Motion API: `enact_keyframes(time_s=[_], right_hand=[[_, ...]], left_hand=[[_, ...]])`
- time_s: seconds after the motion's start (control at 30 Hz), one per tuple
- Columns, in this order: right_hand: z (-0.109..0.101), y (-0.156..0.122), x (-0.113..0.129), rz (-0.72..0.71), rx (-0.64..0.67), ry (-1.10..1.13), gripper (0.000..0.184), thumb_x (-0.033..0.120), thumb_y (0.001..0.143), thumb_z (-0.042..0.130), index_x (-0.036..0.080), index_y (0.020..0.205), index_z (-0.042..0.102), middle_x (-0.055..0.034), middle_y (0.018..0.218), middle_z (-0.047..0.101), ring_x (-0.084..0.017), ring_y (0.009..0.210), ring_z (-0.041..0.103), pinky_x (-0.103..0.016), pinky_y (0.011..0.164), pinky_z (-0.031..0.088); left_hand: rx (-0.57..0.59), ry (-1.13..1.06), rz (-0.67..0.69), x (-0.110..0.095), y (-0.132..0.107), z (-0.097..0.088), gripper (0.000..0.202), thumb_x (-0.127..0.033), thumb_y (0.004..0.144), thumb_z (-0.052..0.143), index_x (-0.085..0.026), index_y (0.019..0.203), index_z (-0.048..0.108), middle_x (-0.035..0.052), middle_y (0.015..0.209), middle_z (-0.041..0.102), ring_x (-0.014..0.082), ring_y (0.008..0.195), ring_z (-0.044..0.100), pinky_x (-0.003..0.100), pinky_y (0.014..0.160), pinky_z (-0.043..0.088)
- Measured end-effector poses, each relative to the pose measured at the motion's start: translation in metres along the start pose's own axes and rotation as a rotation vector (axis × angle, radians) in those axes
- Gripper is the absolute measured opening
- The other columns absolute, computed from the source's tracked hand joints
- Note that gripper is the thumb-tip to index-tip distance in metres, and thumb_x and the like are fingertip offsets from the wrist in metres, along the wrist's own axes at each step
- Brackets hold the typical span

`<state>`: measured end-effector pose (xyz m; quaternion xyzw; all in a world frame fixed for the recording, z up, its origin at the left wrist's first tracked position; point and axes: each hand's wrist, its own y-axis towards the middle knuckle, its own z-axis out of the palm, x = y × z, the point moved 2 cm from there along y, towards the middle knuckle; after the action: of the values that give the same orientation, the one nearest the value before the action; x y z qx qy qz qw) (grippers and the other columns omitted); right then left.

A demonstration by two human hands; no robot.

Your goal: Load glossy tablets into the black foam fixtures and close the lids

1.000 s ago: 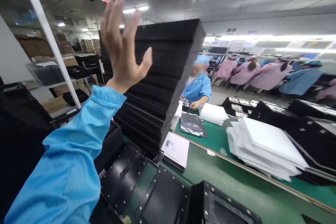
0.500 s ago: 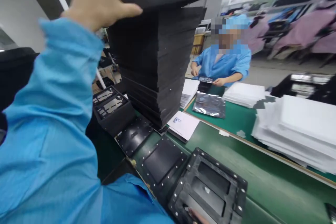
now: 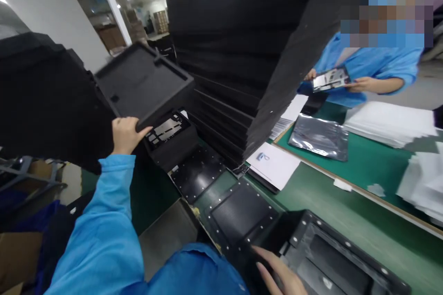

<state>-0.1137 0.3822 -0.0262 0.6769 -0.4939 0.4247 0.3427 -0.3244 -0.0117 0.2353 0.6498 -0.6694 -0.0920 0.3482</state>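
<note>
My left hand [image 3: 125, 135] grips the near edge of a black foam tray [image 3: 145, 84], thumb along its side. The tray is tilted, its shallow recess facing up, above a foam block [image 3: 173, 140] that has metal plates with cut-outs [image 3: 168, 130] on top. Just right of it rises a tall stack of black foam trays [image 3: 235, 50]. At the bottom edge, my right hand [image 3: 282, 274] shows only partly, fingers stretched and apart, beside a black frame fixture [image 3: 349, 244] with white dots. Left of that fixture lies a flat black plate [image 3: 242, 212] with dots along its rim.
Another dark foam stack [image 3: 44, 101] stands at far left. Across the green table [image 3: 367, 203], a co-worker in blue [image 3: 384, 64] holds a flat metal part [image 3: 331, 79]. A silvery bag [image 3: 318, 137], a printed paper [image 3: 273, 163] and white sheets [image 3: 391, 122] lie there.
My left hand has come down and left from the top of the tall stack and now holds a single tray. The view has swung left; my right hand shows more.
</note>
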Motion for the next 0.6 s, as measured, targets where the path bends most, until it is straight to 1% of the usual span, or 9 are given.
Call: enact_keyframes(time_s=[0.07, 0.1, 0.13, 0.17, 0.23, 0.3, 0.4, 0.5, 0.6], right_hand=[[0.011, 0.021, 0.027, -0.005, 0.018, -0.023, 0.038, 0.043, 0.09, 0.045, 0.021, 0.11, 0.069, -0.0097, 0.11, 0.07, -0.023, 0.101, 0.067, -0.035, 0.091, 0.054], [0.018, 0.03, 0.038, -0.003, 0.03, -0.028, 0.038, 0.042, 0.091, 0.044, 0.02, 0.11, 0.068, -0.0107, 0.11, 0.07, -0.023, 0.101, 0.067, -0.036, 0.091, 0.054], [0.025, 0.037, 0.048, 0.003, 0.046, -0.028, 0.038, 0.04, 0.091, 0.043, 0.019, 0.111, 0.068, -0.0114, 0.109, 0.07, -0.023, 0.1, 0.067, -0.036, 0.091, 0.054], [0.031, 0.042, 0.055, 0.015, 0.062, -0.023, 0.037, 0.038, 0.091, 0.043, 0.019, 0.111, 0.068, -0.012, 0.109, 0.07, -0.023, 0.1, 0.067, -0.037, 0.091, 0.055], [0.041, 0.047, 0.063, 0.057, 0.068, -0.003, 0.036, 0.036, 0.091, 0.043, 0.019, 0.112, 0.067, -0.0126, 0.108, 0.07, -0.024, 0.101, 0.067, -0.037, 0.091, 0.055], [0.046, 0.043, 0.062, 0.133, 0.03, 0.018, 0.036, 0.034, 0.091, 0.042, 0.018, 0.113, 0.066, -0.0128, 0.109, 0.07, -0.024, 0.101, 0.066, -0.038, 0.091, 0.054], [0.041, 0.021, 0.052, 0.284, -0.086, 0.029, 0.035, 0.035, 0.09, 0.044, 0.019, 0.111, 0.067, -0.012, 0.108, 0.07, -0.025, 0.1, 0.067, -0.039, 0.09, 0.055], [0.023, -0.016, 0.038, 0.434, -0.233, 0.057, 0.035, 0.039, 0.087, 0.048, 0.02, 0.107, 0.069, -0.0108, 0.106, 0.072, -0.027, 0.099, 0.068, -0.04, 0.089, 0.055], [-0.004, -0.061, 0.025, 0.599, -0.437, 0.113, 0.036, 0.045, 0.085, 0.05, 0.02, 0.103, 0.07, -0.0101, 0.103, 0.073, -0.027, 0.098, 0.068, -0.039, 0.089, 0.055]], left_hand=[[0.171, -0.043, 0.039, 0.001, -0.017, 0.061, 0.041, -0.055, 0.081, 0.057, -0.014, 0.081, 0.059, 0.0084, 0.075, 0.063, 0.0236, 0.077, 0.058, 0.038, 0.082, 0.039], [0.231, -0.068, 0.058, 0.0, -0.028, 0.086, 0.04, -0.054, 0.082, 0.055, -0.014, 0.079, 0.059, 0.0088, 0.072, 0.063, 0.024, 0.076, 0.058, 0.037, 0.08, 0.039], [0.266, -0.088, 0.078, 0.0, -0.039, 0.106, 0.039, -0.053, 0.083, 0.054, -0.015, 0.078, 0.059, 0.0093, 0.071, 0.063, 0.0244, 0.074, 0.058, 0.037, 0.078, 0.039], [0.28, -0.101, 0.1, 0.001, -0.048, 0.122, 0.04, -0.054, 0.083, 0.052, -0.015, 0.078, 0.059, 0.0099, 0.071, 0.063, 0.0249, 0.074, 0.058, 0.036, 0.076, 0.039], [0.258, -0.11, 0.144, 0.007, -0.058, 0.142, 0.043, -0.057, 0.082, 0.05, -0.015, 0.078, 0.06, 0.011, 0.071, 0.064, 0.0261, 0.073, 0.058, 0.036, 0.074, 0.039], [0.223, -0.137, 0.206, 0.016, -0.056, 0.151, 0.049, -0.062, 0.08, 0.048, -0.015, 0.075, 0.06, 0.0108, 0.069, 0.063, 0.0268, 0.072, 0.058, 0.035, 0.072, 0.039], [0.164, -0.176, 0.236, 0.021, -0.046, 0.153, 0.055, -0.071, 0.076, 0.045, -0.018, 0.067, 0.056, 0.0081, 0.059, 0.057, 0.0265, 0.065, 0.056, 0.034, 0.064, 0.037], [0.149, -0.205, 0.185, 0.015, -0.04, 0.149, 0.054, -0.075, 0.071, 0.047, -0.022, 0.059, 0.048, 0.0025, 0.049, 0.043, 0.0247, 0.056, 0.049, 0.032, 0.057, 0.03], [0.175, -0.255, 0.093, 0.004, -0.041, 0.14, 0.051, -0.073, 0.067, 0.052, -0.025, 0.055, 0.041, -0.0014, 0.048, 0.03, 0.0232, 0.054, 0.044, 0.033, 0.057, 0.028]])
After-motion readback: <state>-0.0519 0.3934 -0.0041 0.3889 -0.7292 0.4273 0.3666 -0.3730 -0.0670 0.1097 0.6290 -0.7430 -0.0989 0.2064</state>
